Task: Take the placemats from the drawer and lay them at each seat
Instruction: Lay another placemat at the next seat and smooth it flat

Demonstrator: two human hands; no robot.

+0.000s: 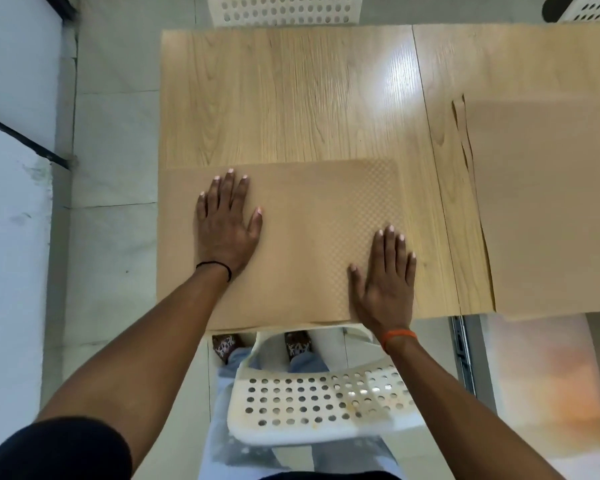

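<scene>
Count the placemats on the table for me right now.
2 for certain. One placemat lies at the near seat under both flat hands, left hand and right hand. A second placemat lies at the right and may be a stack hiding more.

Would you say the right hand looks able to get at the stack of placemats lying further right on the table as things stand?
Probably yes. The right hand lies flat and holds nothing, at the right edge of the near placemat. Only bare table separates it from the stack of placemats, with nothing in between.
</scene>
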